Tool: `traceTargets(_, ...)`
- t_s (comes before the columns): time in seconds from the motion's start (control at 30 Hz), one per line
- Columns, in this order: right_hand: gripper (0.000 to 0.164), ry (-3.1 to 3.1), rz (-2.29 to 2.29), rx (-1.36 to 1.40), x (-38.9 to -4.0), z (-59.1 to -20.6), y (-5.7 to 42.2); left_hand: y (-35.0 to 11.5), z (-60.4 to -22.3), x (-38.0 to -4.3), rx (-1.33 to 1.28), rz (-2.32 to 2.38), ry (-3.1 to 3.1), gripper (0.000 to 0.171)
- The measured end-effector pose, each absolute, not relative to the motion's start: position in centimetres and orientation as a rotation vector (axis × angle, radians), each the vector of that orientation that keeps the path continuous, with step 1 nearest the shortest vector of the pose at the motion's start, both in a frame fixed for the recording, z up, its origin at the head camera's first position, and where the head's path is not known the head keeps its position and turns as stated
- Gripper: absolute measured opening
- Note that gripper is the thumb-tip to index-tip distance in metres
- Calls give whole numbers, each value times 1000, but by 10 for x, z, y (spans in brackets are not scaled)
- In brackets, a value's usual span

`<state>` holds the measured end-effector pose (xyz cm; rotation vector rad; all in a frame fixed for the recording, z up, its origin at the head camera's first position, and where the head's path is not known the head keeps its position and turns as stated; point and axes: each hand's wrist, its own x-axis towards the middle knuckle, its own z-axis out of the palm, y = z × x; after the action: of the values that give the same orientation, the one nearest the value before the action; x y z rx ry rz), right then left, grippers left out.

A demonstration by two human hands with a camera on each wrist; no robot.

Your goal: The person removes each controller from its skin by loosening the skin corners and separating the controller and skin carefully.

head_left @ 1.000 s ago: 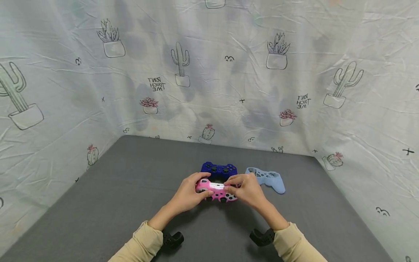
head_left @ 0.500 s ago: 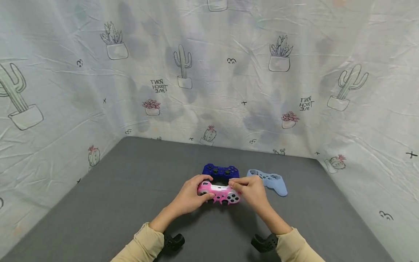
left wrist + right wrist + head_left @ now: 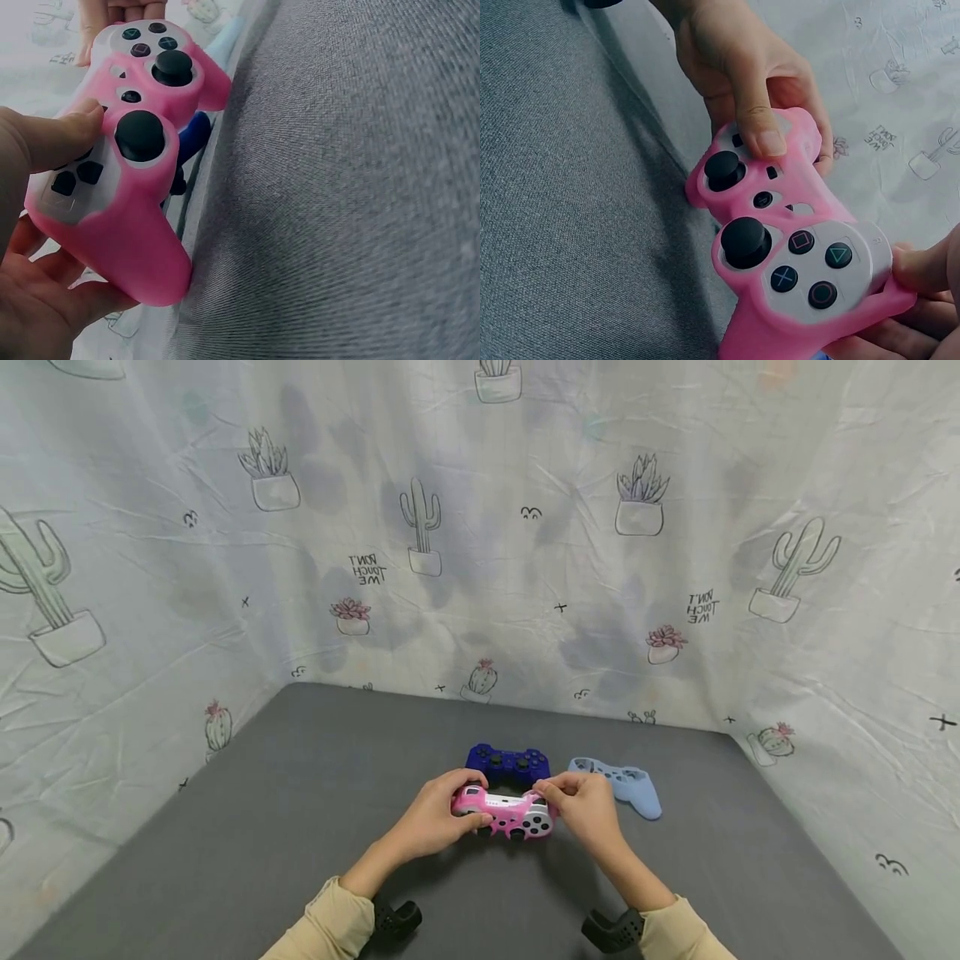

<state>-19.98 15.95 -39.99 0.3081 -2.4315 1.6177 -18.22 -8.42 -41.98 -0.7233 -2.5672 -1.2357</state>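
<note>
A white game controller (image 3: pixel 829 289) with black sticks and buttons sits within a pink silicone cover (image 3: pixel 142 255). My left hand (image 3: pixel 435 814) grips its left side, thumb over the directional buttons and fingers behind. At the controller's right shoulder, my right hand (image 3: pixel 590 810) pinches the cover's edge between thumb and fingers. The edge there is pulled out from the white shell, and the round-button side of the face shows wide in the right wrist view. Both hands hold the controller above the grey table (image 3: pixel 360 743).
Just behind the hands lies a dark blue game controller (image 3: pixel 508 763) on the table. To its right is a light blue silicone cover (image 3: pixel 637 792), partly behind my right hand. A plant-printed sheet (image 3: pixel 525 560) stands along the back and sides.
My right hand has slid from the middle of the controller's top edge out to its right shoulder, pulling the pink cover's edge. More white shell shows there. The left hand keeps its grip.
</note>
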Motion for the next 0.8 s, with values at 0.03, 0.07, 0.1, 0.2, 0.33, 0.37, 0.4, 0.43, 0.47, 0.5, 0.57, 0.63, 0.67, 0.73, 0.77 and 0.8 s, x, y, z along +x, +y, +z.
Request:
traceTargets(0.03, 11, -2433, 1623, 288, -200, -400, 160, -84, -420, -182, -722, -1235, -2570, 36)
traceTargets(0.07, 11, -2433, 1631, 269, -200, -400, 160, -85, -421, -182, -719, -1237, -2572, 36)
traceTargets(0.1, 11, -2432, 1641, 253, -200, -400, 160, -85, -421, -182, -716, -1238, -2573, 36)
traceTargets(0.2, 11, -2406, 1714, 228, -199, -399, 160, -86, -421, -182, -716, -1252, -2570, 36)
traceTargets(0.33, 12, -2358, 1815, 218, -198, -401, 163, -86, -420, -184, -744, -1304, -2558, 35)
traceTargets(0.37, 12, -2350, 1834, 214, -198, -402, 164, -86, -420, -184, -751, -1315, -2555, 35)
traceTargets(0.4, 12, -2346, 1847, 209, -199, -403, 165, -86, -420, -184, -756, -1323, -2553, 35)
traceTargets(0.43, 13, -2346, 1858, 204, -199, -404, 166, -86, -420, -185, -760, -1338, -2550, 35)
traceTargets(0.47, 13, -2341, 1875, 200, -199, -404, 166, -86, -420, -185, -759, -1342, -2549, 35)
traceTargets(0.5, 14, -2336, 1890, 194, -199, -403, 167, -86, -420, -185, -759, -1344, -2548, 35)
traceTargets(0.57, 15, -2318, 1921, 193, -198, -403, 167, -86, -421, -185, -759, -1348, -2547, 35)
traceTargets(0.63, 16, -2307, 1948, 193, -198, -402, 168, -86, -421, -184, -758, -1357, -2547, 34)
traceTargets(0.67, 16, -2299, 1965, 197, -198, -402, 169, -87, -421, -184, -758, -1361, -2547, 34)
traceTargets(0.73, 17, -2290, 2003, 193, -198, -403, 170, -87, -422, -184, -758, -1386, -2546, 34)
traceTargets(0.77, 17, -2286, 2028, 191, -197, -403, 171, -87, -422, -183, -757, -1396, -2544, 34)
traceTargets(0.8, 17, -2282, 2051, 185, -197, -403, 172, -87, -422, -183, -756, -1400, -2543, 34)
